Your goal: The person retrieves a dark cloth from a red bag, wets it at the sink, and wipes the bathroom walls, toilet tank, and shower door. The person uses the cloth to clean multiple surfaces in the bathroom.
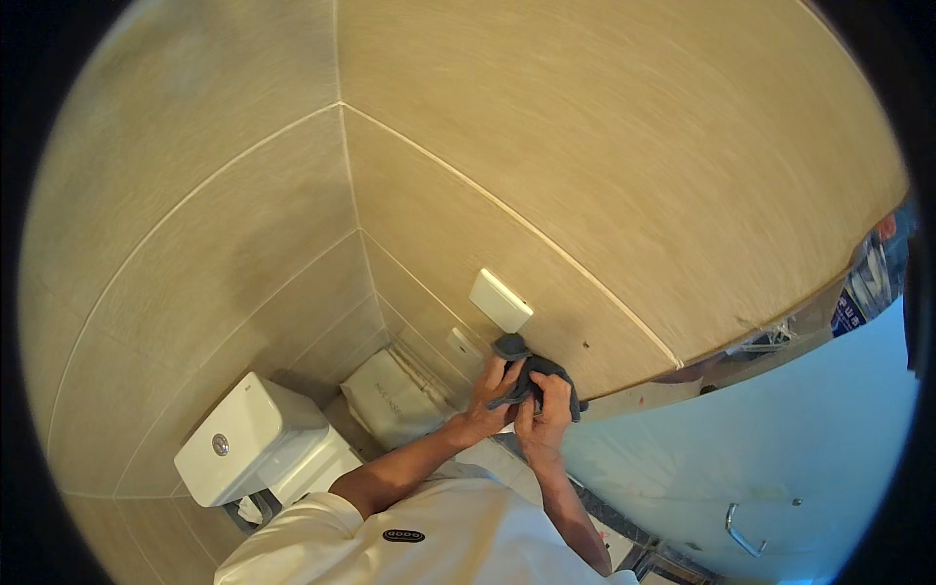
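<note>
A dark grey cloth (553, 371) is bunched up in front of me, close to the beige tiled wall. My left hand (490, 395) is closed on its left part, fingers pointing up toward the wall. My right hand (548, 407) grips its lower right side, with the two hands close together. One end of the cloth sticks up just below a white wall plate (501, 300). The fingertips are partly hidden in the folds.
A white toilet (255, 439) stands at the lower left, beside a pale bag (392, 398) in the corner. A smaller white plate (462, 343) is on the wall. To the right is a frosted glass door with a metal handle (744, 531); packaged items (866, 292) lie beyond the wall's edge.
</note>
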Demonstrator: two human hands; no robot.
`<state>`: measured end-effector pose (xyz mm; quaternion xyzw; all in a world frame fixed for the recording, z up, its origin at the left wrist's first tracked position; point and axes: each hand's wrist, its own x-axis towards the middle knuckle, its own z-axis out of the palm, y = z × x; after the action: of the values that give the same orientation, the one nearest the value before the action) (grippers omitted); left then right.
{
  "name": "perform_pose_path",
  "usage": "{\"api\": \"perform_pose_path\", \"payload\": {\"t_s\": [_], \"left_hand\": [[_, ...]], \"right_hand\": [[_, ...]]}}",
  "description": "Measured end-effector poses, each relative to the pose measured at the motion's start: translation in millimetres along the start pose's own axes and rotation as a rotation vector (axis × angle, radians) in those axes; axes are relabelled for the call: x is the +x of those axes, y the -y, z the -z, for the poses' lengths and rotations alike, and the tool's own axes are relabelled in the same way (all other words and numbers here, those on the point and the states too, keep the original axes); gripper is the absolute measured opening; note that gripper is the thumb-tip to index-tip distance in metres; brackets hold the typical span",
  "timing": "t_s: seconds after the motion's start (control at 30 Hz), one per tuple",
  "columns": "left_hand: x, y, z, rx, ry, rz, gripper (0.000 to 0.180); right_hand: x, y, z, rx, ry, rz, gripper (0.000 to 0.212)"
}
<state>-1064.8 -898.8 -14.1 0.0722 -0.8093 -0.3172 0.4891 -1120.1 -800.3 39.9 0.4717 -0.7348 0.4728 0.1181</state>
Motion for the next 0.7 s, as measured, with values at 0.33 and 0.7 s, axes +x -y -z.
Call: {"api": "perform_pose_path", "payload": {"t_s": [0.33,0.7], "left_hand": [[12.3,66.1,38.7,0.101,-0.107,0.133,0.063],[47.7,82.8,65.3,0.121,-0.149,0.171,0.081]], "right_hand": [[29.1,20.9,-59.3,0.048,0.181,0.036,0.036],[37.3,20.2,-85.3,0.120,0.188,0.067,0.046]]}}
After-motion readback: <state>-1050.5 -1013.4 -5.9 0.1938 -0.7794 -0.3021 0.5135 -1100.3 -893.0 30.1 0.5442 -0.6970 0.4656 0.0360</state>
